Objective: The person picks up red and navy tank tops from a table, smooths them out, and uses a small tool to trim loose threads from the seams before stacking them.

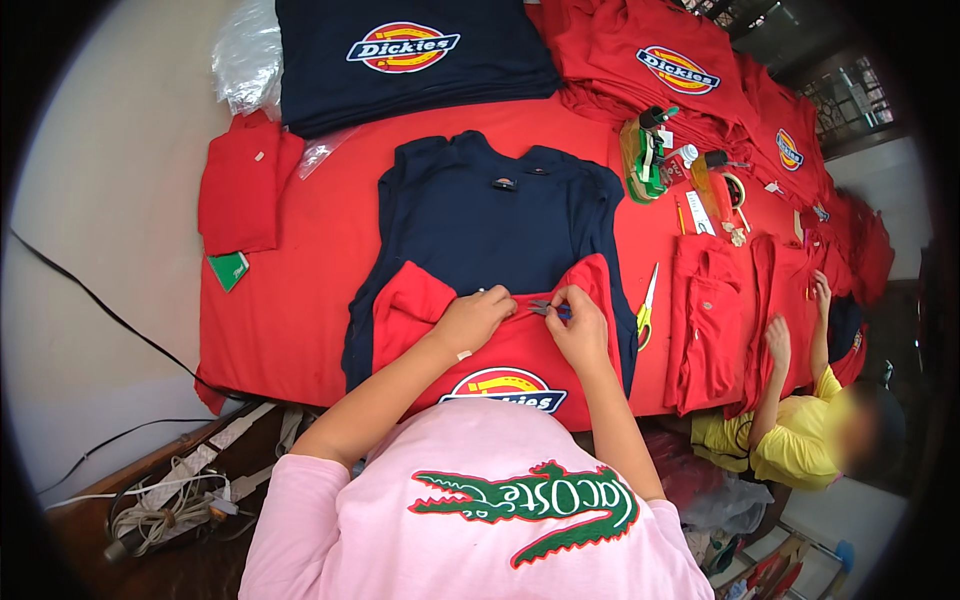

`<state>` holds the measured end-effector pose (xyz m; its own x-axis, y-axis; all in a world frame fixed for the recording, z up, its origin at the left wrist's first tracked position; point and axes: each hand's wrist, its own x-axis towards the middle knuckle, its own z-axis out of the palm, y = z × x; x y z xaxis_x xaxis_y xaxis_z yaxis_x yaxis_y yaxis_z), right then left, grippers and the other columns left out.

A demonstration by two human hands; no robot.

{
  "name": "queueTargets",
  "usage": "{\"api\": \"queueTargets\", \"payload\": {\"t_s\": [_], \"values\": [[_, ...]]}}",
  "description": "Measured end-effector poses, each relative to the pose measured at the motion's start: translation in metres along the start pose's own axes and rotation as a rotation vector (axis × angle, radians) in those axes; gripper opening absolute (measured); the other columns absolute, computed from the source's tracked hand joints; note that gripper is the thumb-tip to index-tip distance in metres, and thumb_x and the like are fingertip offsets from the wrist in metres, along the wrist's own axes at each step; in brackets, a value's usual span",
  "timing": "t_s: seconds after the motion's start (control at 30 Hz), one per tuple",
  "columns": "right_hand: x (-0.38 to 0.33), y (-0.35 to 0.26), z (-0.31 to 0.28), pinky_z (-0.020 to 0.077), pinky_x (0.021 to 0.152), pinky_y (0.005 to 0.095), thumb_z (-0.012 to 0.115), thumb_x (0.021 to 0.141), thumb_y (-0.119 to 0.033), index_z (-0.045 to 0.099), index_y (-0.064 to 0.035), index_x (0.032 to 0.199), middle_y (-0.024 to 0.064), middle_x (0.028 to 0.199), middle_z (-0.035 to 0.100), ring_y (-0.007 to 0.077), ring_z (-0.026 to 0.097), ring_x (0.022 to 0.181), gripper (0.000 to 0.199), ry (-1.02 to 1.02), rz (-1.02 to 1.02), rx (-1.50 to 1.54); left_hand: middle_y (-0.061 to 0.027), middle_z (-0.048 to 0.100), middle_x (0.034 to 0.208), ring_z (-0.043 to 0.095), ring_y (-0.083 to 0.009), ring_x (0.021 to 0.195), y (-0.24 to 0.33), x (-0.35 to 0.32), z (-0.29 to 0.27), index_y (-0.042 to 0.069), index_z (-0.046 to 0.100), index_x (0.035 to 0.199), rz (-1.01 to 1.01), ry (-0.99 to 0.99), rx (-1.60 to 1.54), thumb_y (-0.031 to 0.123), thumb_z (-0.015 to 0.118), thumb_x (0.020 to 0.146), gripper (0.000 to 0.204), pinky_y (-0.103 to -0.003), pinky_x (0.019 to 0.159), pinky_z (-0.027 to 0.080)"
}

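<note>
A red shirt with a round printed logo lies in front of me on top of a dark navy shirt. At the red shirt's upper edge, my left hand is closed, its fingers pinching the cloth. A little to the right, my right hand is wrapped round small thread snips with blue handles. Their metal blades point left toward my left hand, close to the red edge. Whether a thread lies between the blades is too small to tell.
Stacks of navy shirts and red shirts fill the far side. Yellow-handled scissors, a green tape dispenser and a tape roll lie to the right. A person in yellow handles folded red garments there.
</note>
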<state>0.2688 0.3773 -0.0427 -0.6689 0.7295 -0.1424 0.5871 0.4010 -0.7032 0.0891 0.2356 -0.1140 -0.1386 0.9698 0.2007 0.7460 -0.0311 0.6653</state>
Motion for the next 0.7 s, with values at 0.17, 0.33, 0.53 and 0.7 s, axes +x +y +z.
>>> {"api": "queueTargets", "payload": {"t_s": [0.17, 0.33, 0.53, 0.7], "values": [[-0.039, 0.046, 0.013, 0.0554, 0.079, 0.0298, 0.076, 0.096, -0.004, 0.066, -0.0009, 0.119, 0.0041, 0.100, 0.069, 0.0124, 0.067, 0.088, 0.026, 0.011, 0.169, 0.393, -0.0113, 0.069, 0.100, 0.073, -0.0237, 0.080, 0.009, 0.002, -0.014, 0.004, 0.063, 0.114, -0.310, 0.092, -0.339, 0.009, 0.055, 0.109, 0.010, -0.038, 0.072, 0.059], [-0.048, -0.008, 0.002, 0.0529, 0.080, 0.0265, 0.078, 0.094, 0.002, 0.067, -0.0014, 0.121, 0.0023, 0.095, 0.068, 0.0095, 0.064, 0.087, 0.029, -0.019, 0.100, 0.415, -0.0088, 0.066, 0.093, 0.069, -0.0163, 0.074, 0.011, -0.001, -0.022, 0.003, 0.059, 0.118, -0.471, 0.144, -0.599, 0.010, 0.051, 0.114, 0.011, -0.030, 0.070, 0.057], [-0.017, -0.039, -0.019, 0.0540, 0.071, 0.0288, 0.082, 0.094, -0.007, 0.069, -0.0017, 0.119, 0.0066, 0.088, 0.072, 0.0123, 0.066, 0.077, 0.029, 0.094, 0.035, 0.357, -0.0088, 0.064, 0.092, 0.070, -0.0152, 0.077, 0.011, 0.020, -0.093, 0.002, 0.059, 0.118, -0.309, 0.287, -0.437, 0.007, 0.052, 0.114, 0.010, -0.028, 0.074, 0.057], [-0.003, -0.100, -0.038, 0.0518, 0.066, 0.0292, 0.088, 0.088, -0.018, 0.076, -0.0016, 0.113, 0.0060, 0.075, 0.068, 0.0124, 0.061, 0.066, 0.032, -0.063, -0.005, 0.223, -0.0100, 0.067, 0.098, 0.073, -0.0178, 0.077, 0.028, 0.012, -0.117, 0.003, 0.061, 0.120, -0.230, 0.157, -0.355, 0.005, 0.057, 0.110, 0.011, -0.031, 0.070, 0.059]]}}
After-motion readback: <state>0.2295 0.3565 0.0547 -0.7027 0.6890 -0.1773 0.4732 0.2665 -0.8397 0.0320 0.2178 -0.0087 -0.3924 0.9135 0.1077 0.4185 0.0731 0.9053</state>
